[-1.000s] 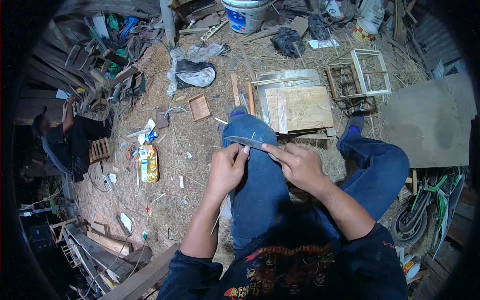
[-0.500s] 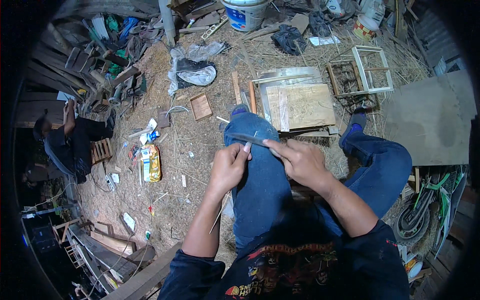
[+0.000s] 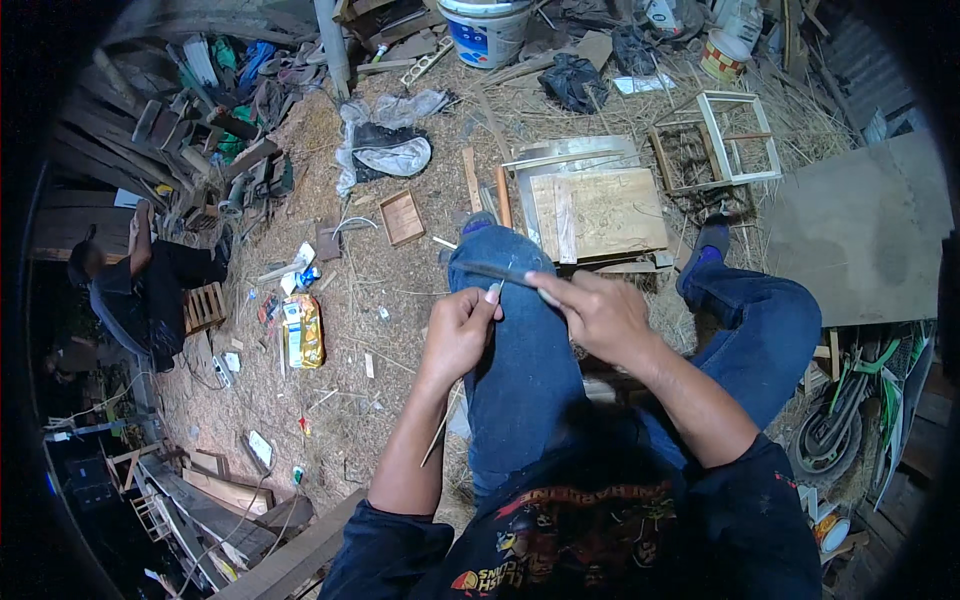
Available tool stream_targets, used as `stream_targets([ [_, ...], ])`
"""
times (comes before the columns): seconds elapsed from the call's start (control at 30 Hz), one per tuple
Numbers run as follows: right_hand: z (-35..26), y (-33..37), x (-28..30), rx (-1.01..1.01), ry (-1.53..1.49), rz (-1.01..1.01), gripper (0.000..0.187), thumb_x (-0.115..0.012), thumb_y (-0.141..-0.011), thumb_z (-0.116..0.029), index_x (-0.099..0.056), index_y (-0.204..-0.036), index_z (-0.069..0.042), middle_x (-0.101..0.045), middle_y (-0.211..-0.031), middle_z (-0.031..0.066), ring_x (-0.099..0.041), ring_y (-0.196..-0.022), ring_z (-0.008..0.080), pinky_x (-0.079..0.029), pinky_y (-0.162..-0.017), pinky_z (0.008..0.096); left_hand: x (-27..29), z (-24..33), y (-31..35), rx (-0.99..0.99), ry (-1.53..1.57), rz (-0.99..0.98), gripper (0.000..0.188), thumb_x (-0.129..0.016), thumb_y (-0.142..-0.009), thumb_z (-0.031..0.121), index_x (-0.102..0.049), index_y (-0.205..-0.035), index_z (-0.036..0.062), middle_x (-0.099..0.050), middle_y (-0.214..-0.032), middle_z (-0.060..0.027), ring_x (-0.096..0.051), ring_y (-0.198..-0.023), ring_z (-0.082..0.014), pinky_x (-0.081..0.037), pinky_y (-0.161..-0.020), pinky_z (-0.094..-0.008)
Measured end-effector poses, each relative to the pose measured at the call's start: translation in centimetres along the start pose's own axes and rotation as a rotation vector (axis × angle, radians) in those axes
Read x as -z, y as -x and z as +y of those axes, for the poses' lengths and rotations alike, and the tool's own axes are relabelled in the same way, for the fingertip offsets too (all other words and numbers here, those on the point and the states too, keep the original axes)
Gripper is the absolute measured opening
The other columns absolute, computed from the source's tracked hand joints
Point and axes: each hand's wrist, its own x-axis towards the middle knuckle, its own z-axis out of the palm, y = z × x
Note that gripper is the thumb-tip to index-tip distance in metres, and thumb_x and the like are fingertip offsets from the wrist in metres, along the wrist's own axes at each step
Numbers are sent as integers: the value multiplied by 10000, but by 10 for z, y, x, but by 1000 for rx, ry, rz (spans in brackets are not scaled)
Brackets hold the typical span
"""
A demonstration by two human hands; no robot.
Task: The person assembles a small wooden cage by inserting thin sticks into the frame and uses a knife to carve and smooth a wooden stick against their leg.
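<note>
My left hand [image 3: 460, 332] is closed on a thin wooden stick, pinched between thumb and forefinger above my denim-covered knee. The stick's long tail [image 3: 437, 435] hangs out below that hand, beside my forearm. In my right hand [image 3: 604, 318] is a knife, its handle mostly hidden by the curled fingers. The dark knife blade [image 3: 478, 268] points left across the knee, tilted slightly. It lies at the stick's upper end, just above my left thumb; whether it touches the wood I cannot tell.
Beyond my knee lie wooden boards [image 3: 610, 212], a small wooden tray [image 3: 402, 217] and a wooden frame [image 3: 738, 138]. A yellow packet [image 3: 303, 331] is on the straw-strewn ground at left. Another person [image 3: 135, 270] sits at far left. A motorbike wheel [image 3: 826, 440] stands at right.
The knife blade has slid a little to the left over the knee, and my right hand has shifted slightly with it. My left hand keeps its pinch on the stick.
</note>
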Motion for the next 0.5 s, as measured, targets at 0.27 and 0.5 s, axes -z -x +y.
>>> stream_targets([
  [0.27,4,-4,-6,5,-5,22,345,-612,-980,-273,-683,-1300,-381,-607,-707,79,-643,-573,305,-514,-491,443,1,4,1,43,57,-5,404,-592,-1062,317,-626,-769,42,-469,-540,50,-380,-453,-50,-244,-436,-264],
  [0.5,-3,6,3,-4,-20,17,375,-617,-964,-243,-675,-1306,-385,-606,-723,79,-652,-607,311,-522,-512,454,-4,-1,3,-13,68,14,363,-686,-1010,278,-642,-748,31,-537,-562,31,-447,-469,-49,-302,-444,-249],
])
